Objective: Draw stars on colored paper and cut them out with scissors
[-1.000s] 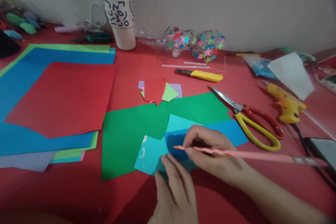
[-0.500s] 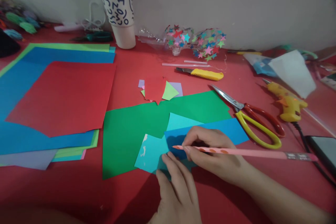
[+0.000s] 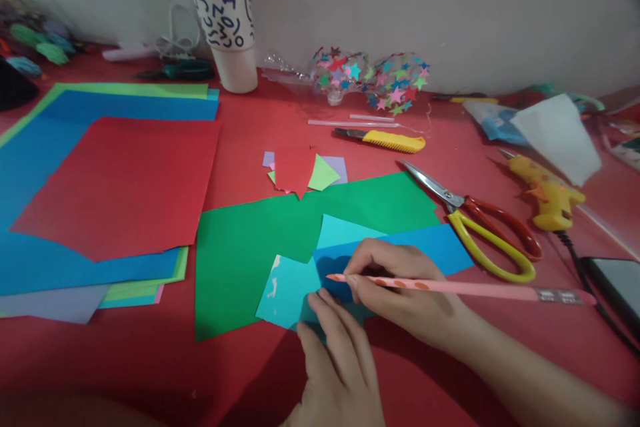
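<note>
Your right hand (image 3: 400, 290) is clamped on the pink pencil (image 3: 475, 289), its tip on the blue paper (image 3: 440, 247) at lower centre. Your left hand (image 3: 340, 370) lies flat beside it; press firmly there so the paper cannot slip.

I have a single view, from the head camera, looking forward and down across the red table (image 3: 280, 120). It sits close above the left hand (image 3: 340, 373) and the right hand (image 3: 400, 297) with its pencil (image 3: 475, 289). At the top it reaches the cup (image 3: 225, 20) and the wall (image 3: 450, 13).
</note>
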The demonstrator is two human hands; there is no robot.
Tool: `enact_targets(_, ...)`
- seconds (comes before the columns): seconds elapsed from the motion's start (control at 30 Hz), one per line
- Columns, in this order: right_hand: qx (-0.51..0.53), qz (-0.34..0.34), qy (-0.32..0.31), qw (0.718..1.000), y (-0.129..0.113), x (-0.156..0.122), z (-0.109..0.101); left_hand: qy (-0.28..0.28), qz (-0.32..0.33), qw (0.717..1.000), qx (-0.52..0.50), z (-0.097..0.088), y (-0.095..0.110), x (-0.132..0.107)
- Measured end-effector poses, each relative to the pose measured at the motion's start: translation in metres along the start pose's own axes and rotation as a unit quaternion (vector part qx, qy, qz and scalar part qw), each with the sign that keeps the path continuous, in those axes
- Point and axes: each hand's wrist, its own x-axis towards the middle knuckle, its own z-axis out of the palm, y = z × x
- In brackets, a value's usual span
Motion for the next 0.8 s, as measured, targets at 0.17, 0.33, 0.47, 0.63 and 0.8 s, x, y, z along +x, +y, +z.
enact_targets(0.17, 0.030, 0.009, 0.007, 0.999, 0.0005, -0.0006, 0.0012, -0.003, 0.000, 1.000, -0.004, 0.0001, -0.0001, 0.0001)
enact_targets(0.33, 0.038, 0.023, 0.032, 0.999, 0.0000, 0.0001, 0.0025, -0.002, 0.003, 1.000, -0.009, 0.0002, 0.0012, -0.0006)
enact_targets(0.47, 0.035, 0.021, 0.038, 0.998, 0.0023, 0.0007, 0.0034, -0.010, -0.007, 1.000, -0.011, -0.0008, 0.0014, -0.0002)
enact_targets(0.63, 0.034, 0.032, 0.050, 0.998, 0.0043, 0.0012, 0.0048, -0.003, -0.002, 1.000, -0.015, -0.0014, 0.0004, 0.0003)
enact_targets(0.8, 0.028, 0.030, 0.054, 0.998, 0.0010, 0.0023, 0.0058, -0.012, -0.007, 1.000, -0.018, -0.0020, 0.0014, 0.0000)
